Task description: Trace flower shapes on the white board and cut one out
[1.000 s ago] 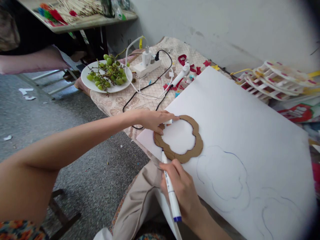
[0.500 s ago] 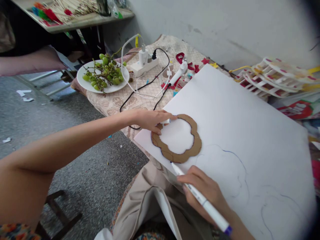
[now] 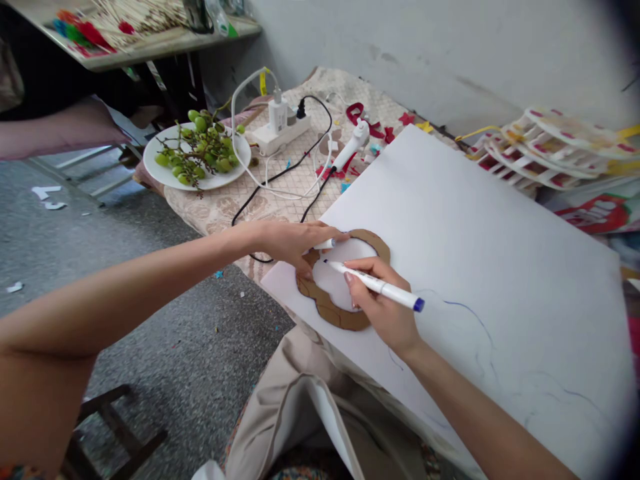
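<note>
The right hand (image 3: 387, 303) grasps a white marker (image 3: 387, 289) with a blue end, its dark tip near the inner edge of a scalloped cardboard ring (image 3: 340, 317), just beside the left thumb; whether the tip touches is too small to tell. The left hand (image 3: 287, 241) lies spread over the ring's far left part, with a small white piece (image 3: 327, 244) poking out among its fingers, though I cannot tell whether they grip it. The ring lies flat at the near left corner of a large white sheet (image 3: 475, 227), and curved blue lines (image 3: 467, 308) run across the sheet to its right. Beyond, on the cloth-covered desk (image 3: 200, 212), are a plate (image 3: 152, 170) of green grapes (image 3: 200, 157), a power strip (image 3: 273, 139) and a white glue gun (image 3: 351, 145)
</note>
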`<control>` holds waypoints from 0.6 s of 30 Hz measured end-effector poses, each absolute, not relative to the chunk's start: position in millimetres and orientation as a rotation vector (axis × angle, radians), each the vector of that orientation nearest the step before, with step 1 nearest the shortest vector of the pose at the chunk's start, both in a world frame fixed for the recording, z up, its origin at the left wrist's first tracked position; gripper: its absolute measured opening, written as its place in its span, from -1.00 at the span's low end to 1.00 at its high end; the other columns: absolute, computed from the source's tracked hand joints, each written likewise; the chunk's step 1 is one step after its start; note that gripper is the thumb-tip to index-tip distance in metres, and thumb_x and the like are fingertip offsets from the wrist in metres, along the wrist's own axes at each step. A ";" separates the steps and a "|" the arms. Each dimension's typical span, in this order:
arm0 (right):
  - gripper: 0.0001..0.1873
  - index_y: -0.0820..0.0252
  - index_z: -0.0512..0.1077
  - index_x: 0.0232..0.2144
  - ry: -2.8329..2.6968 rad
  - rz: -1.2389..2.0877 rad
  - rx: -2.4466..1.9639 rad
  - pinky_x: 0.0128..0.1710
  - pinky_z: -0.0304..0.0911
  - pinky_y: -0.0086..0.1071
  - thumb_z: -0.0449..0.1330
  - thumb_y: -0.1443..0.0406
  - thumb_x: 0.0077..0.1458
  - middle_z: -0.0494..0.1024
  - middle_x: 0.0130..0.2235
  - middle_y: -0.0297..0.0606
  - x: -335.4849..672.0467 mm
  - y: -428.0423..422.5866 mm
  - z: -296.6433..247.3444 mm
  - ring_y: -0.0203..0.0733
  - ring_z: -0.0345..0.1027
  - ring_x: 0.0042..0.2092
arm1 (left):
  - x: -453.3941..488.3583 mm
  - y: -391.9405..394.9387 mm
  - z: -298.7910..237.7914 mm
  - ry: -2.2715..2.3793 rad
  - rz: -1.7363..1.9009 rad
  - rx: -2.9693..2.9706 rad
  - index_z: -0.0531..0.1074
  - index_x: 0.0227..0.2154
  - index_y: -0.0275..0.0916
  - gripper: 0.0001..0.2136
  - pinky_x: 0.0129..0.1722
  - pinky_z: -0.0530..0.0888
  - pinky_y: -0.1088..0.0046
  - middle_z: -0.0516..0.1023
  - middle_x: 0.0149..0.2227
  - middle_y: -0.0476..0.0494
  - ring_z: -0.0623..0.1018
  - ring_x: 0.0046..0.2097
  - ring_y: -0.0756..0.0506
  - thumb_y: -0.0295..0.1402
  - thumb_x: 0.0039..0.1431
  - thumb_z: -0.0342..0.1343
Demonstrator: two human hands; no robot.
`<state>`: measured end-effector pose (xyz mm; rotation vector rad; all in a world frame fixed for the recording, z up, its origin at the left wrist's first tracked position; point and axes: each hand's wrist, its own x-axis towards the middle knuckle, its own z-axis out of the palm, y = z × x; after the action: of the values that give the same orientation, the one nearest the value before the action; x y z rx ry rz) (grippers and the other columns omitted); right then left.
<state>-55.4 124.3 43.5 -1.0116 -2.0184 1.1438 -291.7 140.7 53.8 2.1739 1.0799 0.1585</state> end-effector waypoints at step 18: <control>-0.89 0.18 0.37 -0.23 -2.349 0.571 -0.665 -0.31 0.37 -0.41 0.10 0.36 0.16 0.54 -0.35 -0.27 -66.1 116.7 29.2 -0.27 0.44 -0.35 | -290.6 140.9 55.2 1.098 0.122 2.149 -0.08 0.30 -0.21 -0.11 0.25 0.16 0.22 0.10 0.31 -0.29 0.13 0.31 -0.23 -0.34 -0.09 0.24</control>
<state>-66.1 116.7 29.2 -0.6650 -2.3486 0.5706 -290.6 140.9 55.2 2.1494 1.0985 0.1216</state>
